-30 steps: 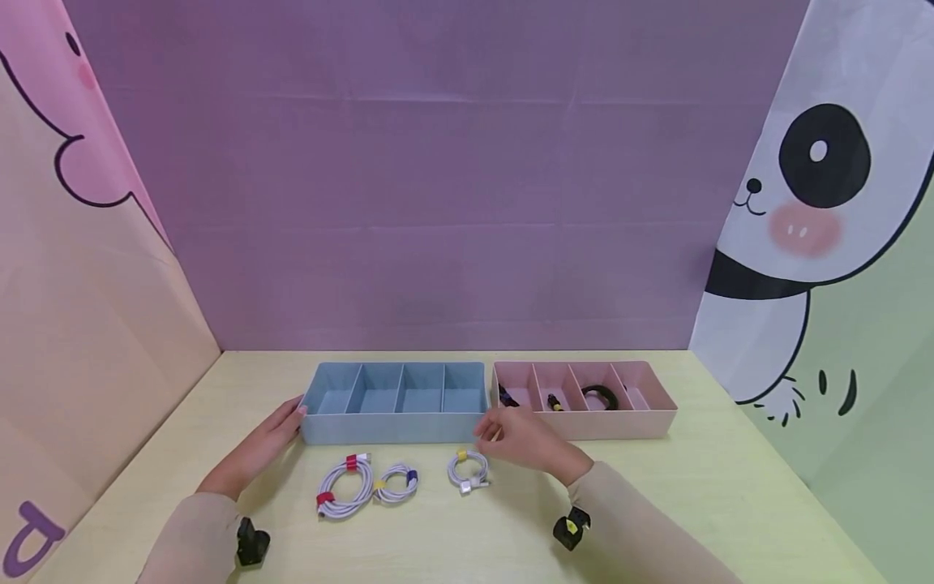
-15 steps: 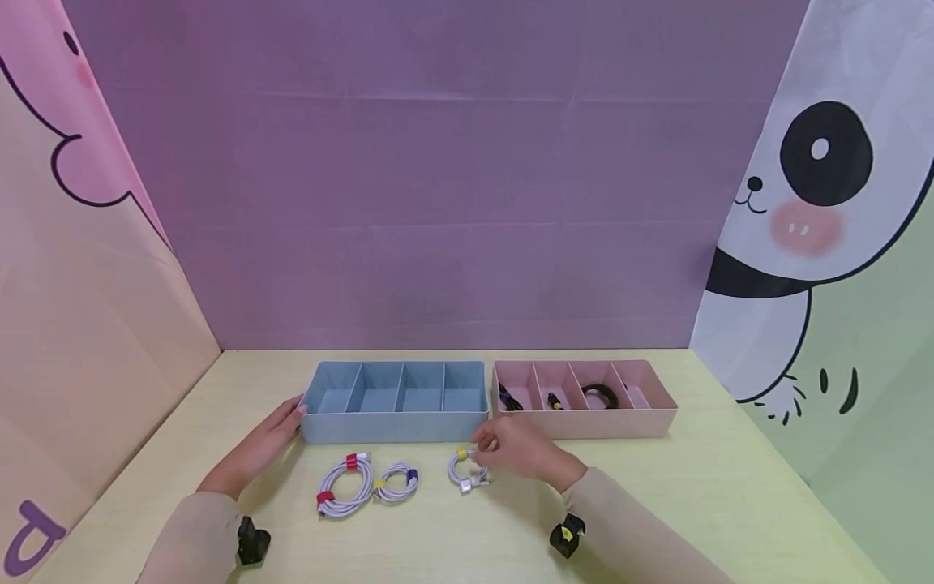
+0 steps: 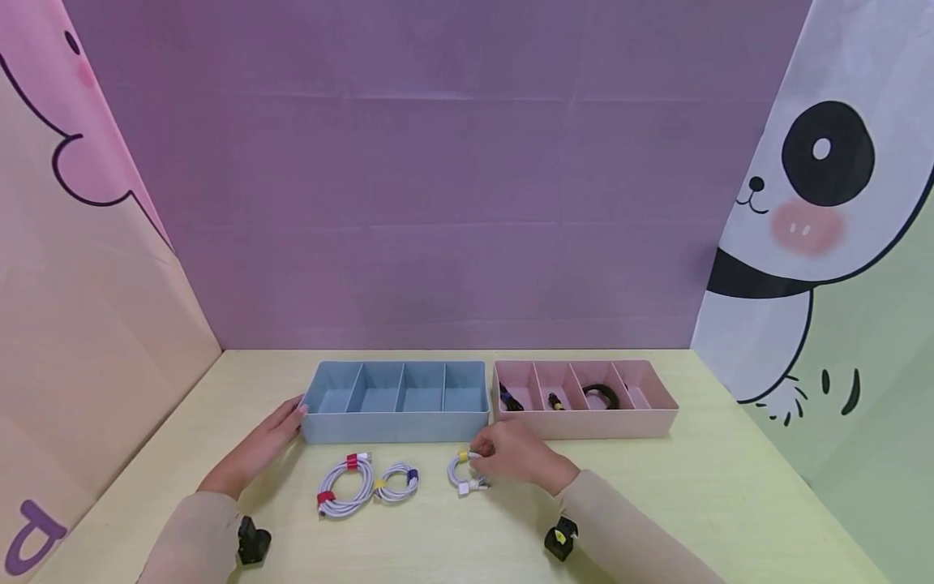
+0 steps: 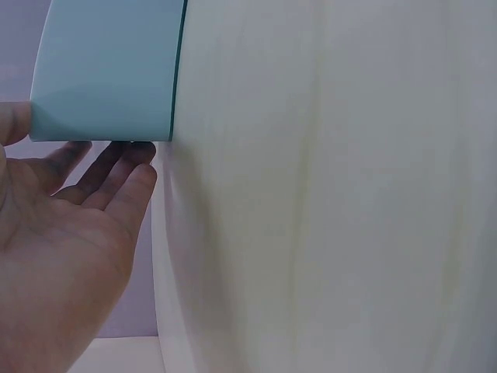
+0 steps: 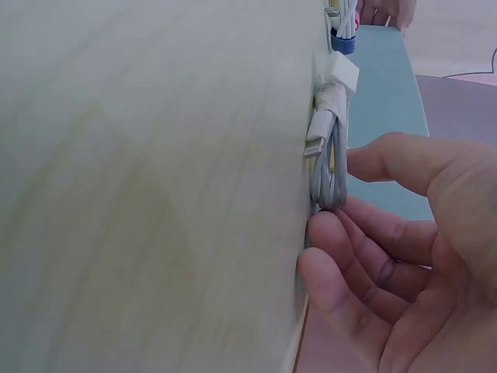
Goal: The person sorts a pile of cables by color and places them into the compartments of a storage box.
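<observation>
My left hand point(image 3: 264, 438) rests against the left end of a blue divided organizer box point(image 3: 394, 427). In the left wrist view, its fingers lie along the end wall and the thumb is by the rim. My right hand point(image 3: 521, 456) is at a small coiled white charging cable point(image 3: 458, 472) with a yellow tie, lying before the box's right end. In the right wrist view, thumb and index finger pinch the edge of the cable coil point(image 5: 330, 175); the other fingers curl beside it near the tabletop. The coil's far side is partly hidden by the hand in the head view.
Two more white cable coils lie to the left: a larger one point(image 3: 344, 508) with red ties and a smaller one point(image 3: 396, 493) with yellow and blue ties. A pink divided box point(image 3: 613, 425) stands right of the blue one, holding black cables point(image 3: 602, 396).
The right hand has come down and toward me from the blue box's front corner onto the small coil. The coil has shifted slightly. The left hand has stayed put.
</observation>
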`<action>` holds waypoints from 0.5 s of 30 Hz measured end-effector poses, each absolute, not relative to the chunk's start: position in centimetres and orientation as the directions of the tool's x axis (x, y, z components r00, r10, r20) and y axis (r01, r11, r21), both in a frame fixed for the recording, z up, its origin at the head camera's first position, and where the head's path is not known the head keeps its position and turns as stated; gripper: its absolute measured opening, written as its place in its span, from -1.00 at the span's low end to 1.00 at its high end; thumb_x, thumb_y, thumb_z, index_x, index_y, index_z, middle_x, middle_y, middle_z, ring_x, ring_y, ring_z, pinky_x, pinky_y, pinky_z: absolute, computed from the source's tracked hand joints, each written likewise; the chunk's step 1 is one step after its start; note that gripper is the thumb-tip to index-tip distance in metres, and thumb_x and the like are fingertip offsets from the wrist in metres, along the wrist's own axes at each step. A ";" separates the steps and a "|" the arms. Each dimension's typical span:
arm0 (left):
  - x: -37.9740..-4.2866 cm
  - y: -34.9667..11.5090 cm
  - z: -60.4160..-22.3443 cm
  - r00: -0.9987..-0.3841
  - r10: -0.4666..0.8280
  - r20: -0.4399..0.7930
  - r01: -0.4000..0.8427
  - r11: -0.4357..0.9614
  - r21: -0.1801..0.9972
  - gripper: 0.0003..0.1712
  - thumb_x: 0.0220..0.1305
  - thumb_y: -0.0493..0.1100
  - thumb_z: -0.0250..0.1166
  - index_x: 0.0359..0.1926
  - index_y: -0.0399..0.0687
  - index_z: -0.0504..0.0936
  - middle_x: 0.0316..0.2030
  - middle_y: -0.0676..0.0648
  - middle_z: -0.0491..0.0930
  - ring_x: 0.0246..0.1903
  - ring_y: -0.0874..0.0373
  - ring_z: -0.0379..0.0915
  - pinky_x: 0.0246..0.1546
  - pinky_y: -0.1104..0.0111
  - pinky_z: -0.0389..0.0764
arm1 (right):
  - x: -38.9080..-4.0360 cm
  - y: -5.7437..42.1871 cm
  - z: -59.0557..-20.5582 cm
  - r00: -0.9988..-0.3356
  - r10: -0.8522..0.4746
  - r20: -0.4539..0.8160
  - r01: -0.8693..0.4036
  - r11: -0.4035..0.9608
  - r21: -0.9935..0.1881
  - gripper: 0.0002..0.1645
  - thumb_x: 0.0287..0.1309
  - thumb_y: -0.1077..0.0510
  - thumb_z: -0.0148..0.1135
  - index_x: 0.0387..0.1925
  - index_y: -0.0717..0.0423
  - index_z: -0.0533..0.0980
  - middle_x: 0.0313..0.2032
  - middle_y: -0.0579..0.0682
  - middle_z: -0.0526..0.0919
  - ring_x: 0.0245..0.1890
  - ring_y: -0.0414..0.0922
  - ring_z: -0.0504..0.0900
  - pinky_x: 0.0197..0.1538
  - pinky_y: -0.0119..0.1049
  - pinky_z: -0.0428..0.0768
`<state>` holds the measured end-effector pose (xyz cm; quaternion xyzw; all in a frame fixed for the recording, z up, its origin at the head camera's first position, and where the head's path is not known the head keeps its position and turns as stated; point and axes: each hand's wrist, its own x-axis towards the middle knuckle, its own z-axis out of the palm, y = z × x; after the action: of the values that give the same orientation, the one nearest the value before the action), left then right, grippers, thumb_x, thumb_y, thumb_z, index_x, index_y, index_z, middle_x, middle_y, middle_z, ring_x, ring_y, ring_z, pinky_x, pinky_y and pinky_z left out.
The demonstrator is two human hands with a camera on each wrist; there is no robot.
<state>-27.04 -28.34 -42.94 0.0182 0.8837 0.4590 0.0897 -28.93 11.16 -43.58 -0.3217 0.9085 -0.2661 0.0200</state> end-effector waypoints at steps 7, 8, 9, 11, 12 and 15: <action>-26.9 -28.3 -42.8 -0.984 0.106 -0.145 -0.056 0.588 0.807 -0.10 0.58 0.29 -0.27 0.57 -0.25 -0.26 0.52 -0.45 -0.28 0.47 -0.45 -0.39 0.35 -0.36 -0.25 | -29.0 10.8 -43.6 -0.807 -0.578 0.120 -0.554 0.670 -0.494 -0.90 0.14 0.15 0.44 -0.32 0.11 0.73 -0.49 -0.27 0.60 -0.46 -0.33 0.45 -0.36 -0.46 0.52; -26.9 -28.3 -42.8 -0.984 0.106 -0.141 -0.053 0.587 0.808 -0.10 0.58 0.28 -0.27 0.57 -0.26 -0.25 0.52 -0.45 -0.27 0.47 -0.45 -0.38 0.36 -0.36 -0.25 | -29.0 10.8 -43.6 -0.810 -0.575 0.116 -0.548 0.672 -0.499 -0.90 0.14 0.16 0.44 -0.33 0.11 0.73 -0.49 -0.27 0.60 -0.46 -0.33 0.46 -0.36 -0.46 0.52; -26.8 -28.3 -42.8 -0.985 0.108 -0.138 -0.049 0.586 0.809 -0.11 0.59 0.27 -0.27 0.57 -0.26 -0.25 0.52 -0.45 -0.27 0.47 -0.45 -0.38 0.36 -0.35 -0.24 | -29.0 10.7 -43.6 -0.813 -0.572 0.111 -0.543 0.675 -0.500 -0.91 0.14 0.16 0.44 -0.34 0.10 0.73 -0.49 -0.27 0.60 -0.46 -0.33 0.46 -0.35 -0.47 0.53; -26.8 -28.3 -42.8 -0.985 0.111 -0.133 -0.044 0.581 0.812 -0.12 0.59 0.26 -0.26 0.57 -0.27 -0.25 0.52 -0.45 -0.27 0.47 -0.44 -0.36 0.37 -0.33 -0.24 | -28.9 10.7 -43.6 -0.818 -0.565 0.103 -0.533 0.678 -0.506 -0.92 0.12 0.17 0.45 -0.36 0.10 0.73 -0.48 -0.27 0.60 -0.45 -0.33 0.47 -0.34 -0.47 0.53; -26.8 -28.3 -42.8 -0.985 0.112 -0.131 -0.043 0.579 0.814 -0.12 0.59 0.26 -0.26 0.57 -0.27 -0.25 0.52 -0.45 -0.26 0.47 -0.44 -0.35 0.38 -0.33 -0.23 | -28.9 10.7 -43.6 -0.820 -0.563 0.101 -0.529 0.680 -0.507 -0.93 0.12 0.17 0.45 -0.36 0.10 0.72 -0.49 -0.26 0.60 -0.45 -0.33 0.47 -0.34 -0.47 0.53; -26.8 -28.3 -42.8 -0.985 0.113 -0.133 -0.044 0.579 0.814 -0.11 0.59 0.27 -0.26 0.57 -0.27 -0.25 0.52 -0.45 -0.27 0.47 -0.44 -0.35 0.38 -0.33 -0.23 | -28.8 10.7 -43.6 -0.822 -0.560 0.102 -0.526 0.680 -0.510 -0.96 0.10 0.20 0.45 -0.40 0.09 0.71 -0.50 -0.25 0.60 -0.45 -0.32 0.47 -0.34 -0.46 0.53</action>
<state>-26.85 -28.26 -42.81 0.0196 0.8843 0.4585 0.0855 -28.82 10.68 -43.55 -0.2964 0.9161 -0.2684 0.0310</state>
